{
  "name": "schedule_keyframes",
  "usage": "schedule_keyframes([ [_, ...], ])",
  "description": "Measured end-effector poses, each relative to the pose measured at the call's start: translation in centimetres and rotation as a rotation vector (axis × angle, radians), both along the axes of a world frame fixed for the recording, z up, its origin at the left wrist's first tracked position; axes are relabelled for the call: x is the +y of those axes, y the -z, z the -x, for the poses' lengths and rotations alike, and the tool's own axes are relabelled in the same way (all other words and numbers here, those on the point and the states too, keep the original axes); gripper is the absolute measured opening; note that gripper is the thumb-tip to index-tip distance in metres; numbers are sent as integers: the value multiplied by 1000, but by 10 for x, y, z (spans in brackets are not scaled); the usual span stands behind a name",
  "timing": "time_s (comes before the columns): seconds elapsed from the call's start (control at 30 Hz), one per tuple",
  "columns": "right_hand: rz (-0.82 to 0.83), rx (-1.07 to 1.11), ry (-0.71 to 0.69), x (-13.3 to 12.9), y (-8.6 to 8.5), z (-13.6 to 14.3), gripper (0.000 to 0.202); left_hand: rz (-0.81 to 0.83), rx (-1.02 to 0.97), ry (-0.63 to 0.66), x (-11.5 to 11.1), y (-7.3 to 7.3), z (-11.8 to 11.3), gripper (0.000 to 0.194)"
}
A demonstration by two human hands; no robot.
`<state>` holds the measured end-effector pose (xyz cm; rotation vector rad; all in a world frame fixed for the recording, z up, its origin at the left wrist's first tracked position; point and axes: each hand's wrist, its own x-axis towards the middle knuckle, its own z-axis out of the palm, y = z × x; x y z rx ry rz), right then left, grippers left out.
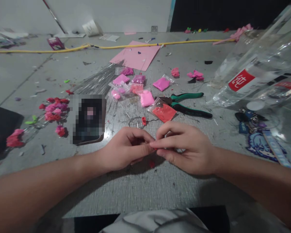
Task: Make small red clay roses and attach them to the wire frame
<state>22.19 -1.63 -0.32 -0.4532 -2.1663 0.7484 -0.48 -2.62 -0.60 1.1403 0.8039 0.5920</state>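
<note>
My left hand (128,147) and my right hand (188,147) meet fingertip to fingertip above the table's near side. Between the pinched fingers shows a sliver of red clay (155,149), mostly hidden. A red crumb of clay (152,164) lies on the table just below them. Beyond the hands is a bent wire (135,122) with a small red clay flower (144,121) beside it. A bag of orange-red clay (164,112) lies behind my right hand, near green-handled pliers (191,105).
Several bags of pink clay (147,98) and a bundle of thin wires (94,79) lie farther back. Left are a phone (91,119) and clay flowers on wires (54,108). Plastic bottles (247,79) and keys with charms (262,139) lie right. A yellow cable (135,46) crosses behind.
</note>
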Motion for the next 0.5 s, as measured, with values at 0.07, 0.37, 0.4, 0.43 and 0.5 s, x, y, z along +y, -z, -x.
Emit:
schedule_keyframes([
  [0.07, 14, -8, 0, 0, -1, 0, 16, 9, 9, 5, 0, 0, 0, 21],
  [0.37, 111, -62, 92, -3, -4, 1, 4, -51, 65, -16, 0, -4, -2, 25],
  [0.4, 99, -72, 102, -2, -3, 1, 3, -60, 56, -29, -1, -3, -3, 24],
  [0.43, 79, -88, 120, -1, -2, 1, 2, -71, 35, -49, -1, -3, -3, 23],
  [0.5, 16, -125, 164, 1, 0, 0, 4, -89, -29, -106, -1, -2, -4, 20],
])
